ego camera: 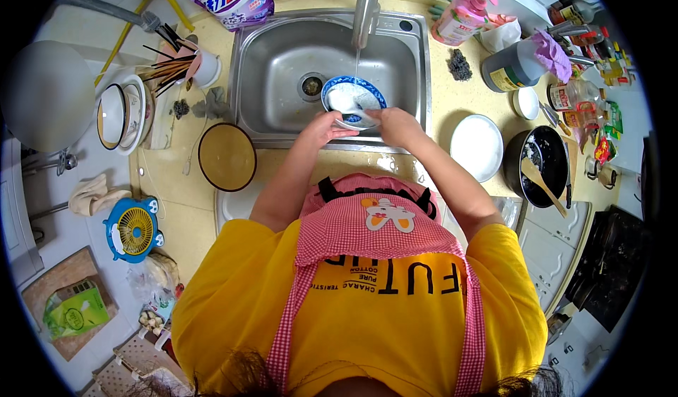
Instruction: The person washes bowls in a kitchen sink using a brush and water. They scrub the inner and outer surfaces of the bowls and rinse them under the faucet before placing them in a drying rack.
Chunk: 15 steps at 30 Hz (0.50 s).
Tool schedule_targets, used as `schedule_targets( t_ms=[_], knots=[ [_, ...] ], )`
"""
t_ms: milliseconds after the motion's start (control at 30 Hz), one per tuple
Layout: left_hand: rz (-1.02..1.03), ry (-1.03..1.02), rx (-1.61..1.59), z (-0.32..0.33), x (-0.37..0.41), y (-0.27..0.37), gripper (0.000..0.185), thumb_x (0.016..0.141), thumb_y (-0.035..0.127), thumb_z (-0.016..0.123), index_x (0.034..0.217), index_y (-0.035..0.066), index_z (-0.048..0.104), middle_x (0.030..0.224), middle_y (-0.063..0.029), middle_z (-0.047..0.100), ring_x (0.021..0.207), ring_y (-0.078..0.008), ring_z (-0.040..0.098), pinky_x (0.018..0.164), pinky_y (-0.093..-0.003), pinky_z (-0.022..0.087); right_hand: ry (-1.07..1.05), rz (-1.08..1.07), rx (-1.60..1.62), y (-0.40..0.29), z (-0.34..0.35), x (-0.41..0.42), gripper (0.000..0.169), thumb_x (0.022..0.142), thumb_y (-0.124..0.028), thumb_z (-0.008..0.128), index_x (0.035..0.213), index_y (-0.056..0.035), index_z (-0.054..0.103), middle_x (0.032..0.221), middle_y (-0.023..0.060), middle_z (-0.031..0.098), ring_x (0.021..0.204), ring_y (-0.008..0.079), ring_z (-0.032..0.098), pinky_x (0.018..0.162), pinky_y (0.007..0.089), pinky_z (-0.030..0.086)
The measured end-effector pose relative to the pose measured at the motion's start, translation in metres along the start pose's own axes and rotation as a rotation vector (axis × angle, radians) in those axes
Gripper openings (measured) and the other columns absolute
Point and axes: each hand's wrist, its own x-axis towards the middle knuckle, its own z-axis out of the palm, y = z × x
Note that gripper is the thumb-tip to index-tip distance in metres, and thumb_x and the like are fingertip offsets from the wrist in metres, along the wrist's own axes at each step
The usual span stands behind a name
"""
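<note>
A blue-and-white bowl [380, 94] is tilted under a thin stream of water from the metal faucet [366, 16], above the front right of the steel sink [275, 58]. My left hand [321, 128] grips its near-left rim, thumb on top and fingers beneath. At the bowl's right side my right hand [397, 127] has its fingers closed on what looks like a white spoon [343, 99], blurred and lying partly inside the bowl. The sink drain [312, 86] shows to the left of the bowl.
Left of the sink stand a brown glass bowl [228, 156], a chopstick holder [207, 69] and stacked dishes [139, 114]. On the right are a white plate [476, 148], a black pan [545, 172] with a wooden spatula [540, 182], a pink pump bottle [461, 20] and a scouring pad [459, 65].
</note>
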Motion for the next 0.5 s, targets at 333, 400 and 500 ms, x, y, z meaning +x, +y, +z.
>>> schedule_targets(
  t_ms=[333, 400, 500],
  knots=[
    [-0.012, -0.016, 0.0, 0.018, 0.002, 0.005, 0.04, 0.08, 0.01, 0.046, 0.112, -0.013, 0.047, 0.109, -0.0254, 0.058, 0.101, -0.0381, 0.058, 0.093, -0.0429, 0.049, 0.114, 0.29, -0.289, 0.009, -0.016, 0.022, 0.036, 0.085, -0.01, 0.048, 0.12, -0.0115, 0.053, 0.101, 0.0149, 0.062, 0.089, 0.0271, 0.065, 0.071, 0.0357, 0.053],
    [-0.021, -0.022, 0.02, 0.014, 0.002, 0.005, 0.039, 0.083, 0.012, 0.046, 0.113, -0.013, 0.047, 0.11, -0.0257, 0.058, 0.102, -0.0379, 0.058, 0.093, -0.0436, 0.048, 0.094, 0.293, -0.271, 0.012, -0.016, 0.024, 0.04, 0.082, -0.009, 0.051, 0.122, -0.0138, 0.052, 0.1, 0.0147, 0.062, 0.089, 0.0278, 0.064, 0.073, 0.0367, 0.053],
    [-0.045, -0.063, 0.055, 0.017, 0.004, -0.002, 0.039, 0.086, 0.016, 0.048, 0.115, -0.011, 0.047, 0.111, -0.0257, 0.057, 0.104, -0.0365, 0.058, 0.095, -0.043, 0.047, 0.088, 0.154, -0.137, -0.001, -0.006, 0.022, 0.049, 0.081, -0.008, 0.051, 0.128, -0.0184, 0.049, 0.091, 0.0164, 0.064, 0.082, 0.0314, 0.063, 0.073, 0.0389, 0.051]
  ],
)
